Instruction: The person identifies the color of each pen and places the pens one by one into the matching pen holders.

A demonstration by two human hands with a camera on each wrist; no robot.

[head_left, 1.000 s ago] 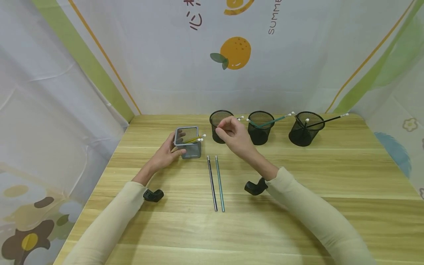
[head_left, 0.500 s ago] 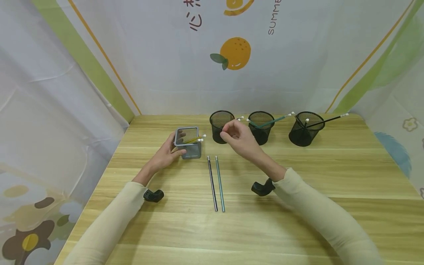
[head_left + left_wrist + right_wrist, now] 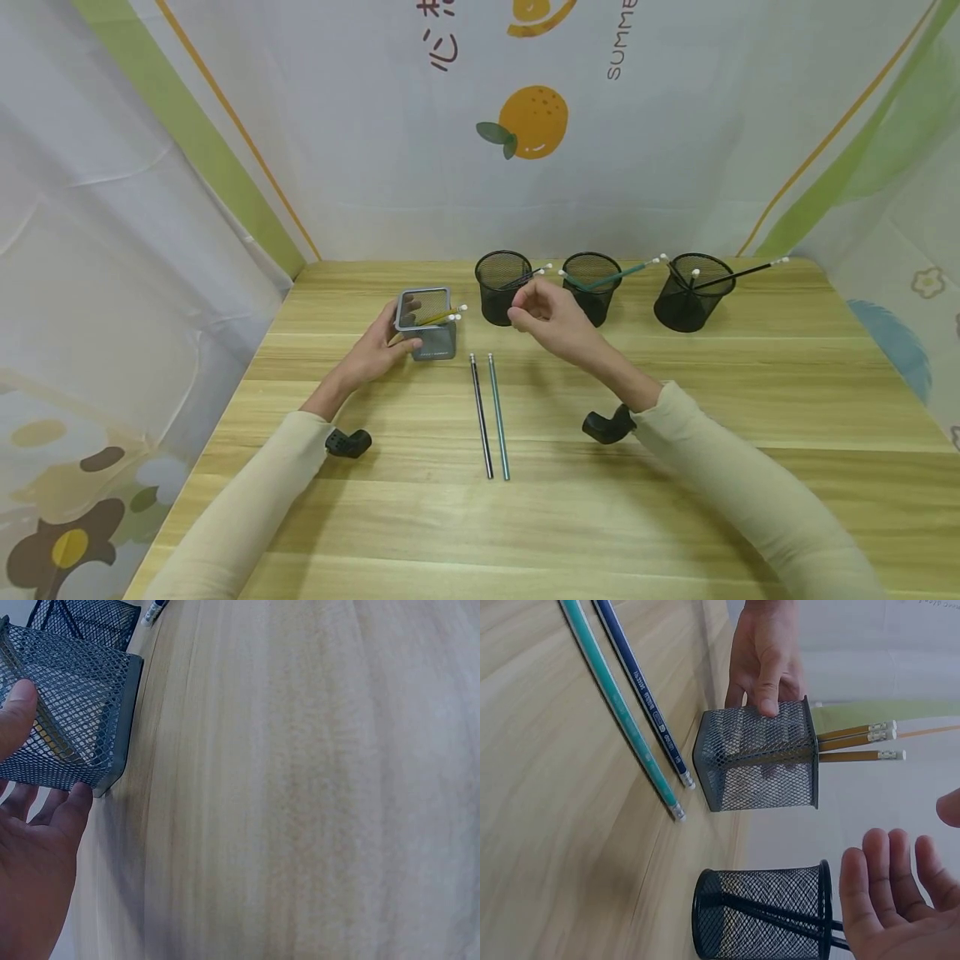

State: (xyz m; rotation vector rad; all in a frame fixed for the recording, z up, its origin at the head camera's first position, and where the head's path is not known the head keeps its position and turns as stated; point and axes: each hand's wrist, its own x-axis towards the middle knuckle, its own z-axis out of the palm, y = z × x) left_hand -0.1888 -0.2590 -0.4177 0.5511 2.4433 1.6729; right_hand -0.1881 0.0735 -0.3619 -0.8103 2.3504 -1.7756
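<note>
My left hand holds a square grey mesh pencil holder, thumb on its front side and fingers round its left and back. Three yellow pencils with white erasers lean inside it, as the right wrist view shows. Over the table, just in front of the leftmost round black mesh pencil cup, my right hand hovers with loosely bent fingers. Its thumb and fingertips are apart in the right wrist view, with nothing between them. Dark pencils lean in that cup.
A navy pencil and a teal pencil lie side by side on the wooden table. Farther right stand a round cup with teal pencils and another with black ones. A printed curtain hangs behind the table.
My right hand has drawn back to the right and slightly toward me, uncovering more of the leftmost round cup and its dark pencils. The left hand and the square holder have stayed put.
</note>
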